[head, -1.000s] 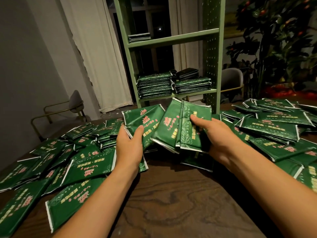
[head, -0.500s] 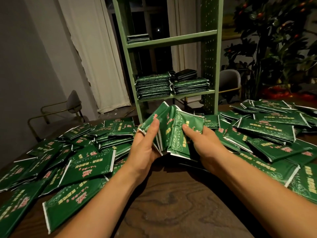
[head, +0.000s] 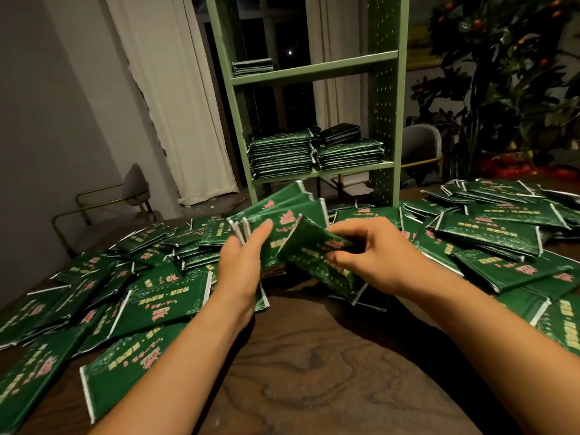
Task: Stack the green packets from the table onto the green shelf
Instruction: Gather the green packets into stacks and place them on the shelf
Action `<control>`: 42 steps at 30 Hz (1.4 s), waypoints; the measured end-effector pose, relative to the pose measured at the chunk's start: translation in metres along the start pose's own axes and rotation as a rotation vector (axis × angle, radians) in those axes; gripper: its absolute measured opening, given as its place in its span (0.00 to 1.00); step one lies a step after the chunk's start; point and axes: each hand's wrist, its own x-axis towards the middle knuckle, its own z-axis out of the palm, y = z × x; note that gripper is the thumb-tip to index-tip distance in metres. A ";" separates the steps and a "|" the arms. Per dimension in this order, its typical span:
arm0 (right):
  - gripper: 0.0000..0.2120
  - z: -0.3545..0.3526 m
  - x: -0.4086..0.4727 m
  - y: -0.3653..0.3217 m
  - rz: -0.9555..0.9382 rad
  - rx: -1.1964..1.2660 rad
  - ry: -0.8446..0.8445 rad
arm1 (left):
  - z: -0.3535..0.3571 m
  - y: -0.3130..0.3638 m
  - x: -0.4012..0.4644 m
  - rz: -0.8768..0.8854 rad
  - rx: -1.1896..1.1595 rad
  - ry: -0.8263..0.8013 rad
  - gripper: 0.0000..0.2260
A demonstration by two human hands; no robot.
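Observation:
Green packets with pink and yellow print cover the dark wooden table [head: 307,372] on the left [head: 163,296] and on the right [head: 489,233]. My left hand [head: 241,262] grips a fanned bunch of packets [head: 282,211] held upright above the table's middle. My right hand [head: 370,252] pinches one more packet [head: 317,255], tilted against that bunch. Behind the table stands the green shelf [head: 383,89]. Its lower board carries two tall packet stacks [head: 282,155] side by side with a darker small pile behind them. A short stack [head: 252,66] lies on the board above.
A grey chair with a brass frame [head: 131,189] stands at the left by the white curtain [head: 175,98]. A second chair [head: 420,146] and a large plant with red fruit [head: 508,73] are at the back right.
Both hands have drawn together and the separate packets have been gathered into one bunch in the left hand. The right hand now holds a single packet turned against it.

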 end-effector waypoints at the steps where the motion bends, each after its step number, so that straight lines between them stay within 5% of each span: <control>1: 0.13 0.001 0.001 0.002 -0.010 -0.033 0.019 | 0.002 0.002 -0.004 0.016 0.019 -0.090 0.22; 4: 0.18 0.009 0.001 0.002 -0.114 -0.151 0.198 | 0.009 0.001 -0.016 0.103 0.171 -0.272 0.18; 6: 0.30 0.012 0.000 0.003 -0.177 -0.218 0.309 | 0.010 -0.002 -0.017 0.136 0.229 -0.287 0.16; 8: 0.46 0.010 0.000 0.004 -0.177 -0.240 0.278 | 0.009 -0.001 -0.016 0.108 0.175 -0.296 0.17; 10: 0.51 0.007 0.000 0.005 -0.120 -0.187 0.154 | 0.007 0.001 -0.014 0.084 0.130 -0.290 0.19; 15: 0.35 0.023 -0.003 0.012 -0.118 -0.232 0.057 | 0.005 -0.001 -0.008 0.135 0.134 -0.123 0.12; 20: 0.38 0.030 -0.004 0.011 -0.102 -0.170 -0.008 | 0.007 -0.013 0.002 0.150 0.195 0.080 0.03; 27: 0.24 0.031 -0.010 0.012 -0.043 -0.185 -0.144 | 0.010 -0.014 -0.006 0.132 0.203 -0.013 0.06; 31: 0.25 0.018 -0.008 0.006 0.044 0.102 -0.008 | 0.011 -0.009 -0.008 0.076 0.042 -0.112 0.18; 37: 0.26 0.014 -0.001 -0.003 0.284 0.685 0.178 | 0.016 0.003 -0.011 -0.035 -0.087 -0.155 0.13; 42: 0.16 0.004 0.013 -0.017 0.333 0.706 0.256 | 0.027 0.023 -0.006 -0.143 -0.153 -0.192 0.15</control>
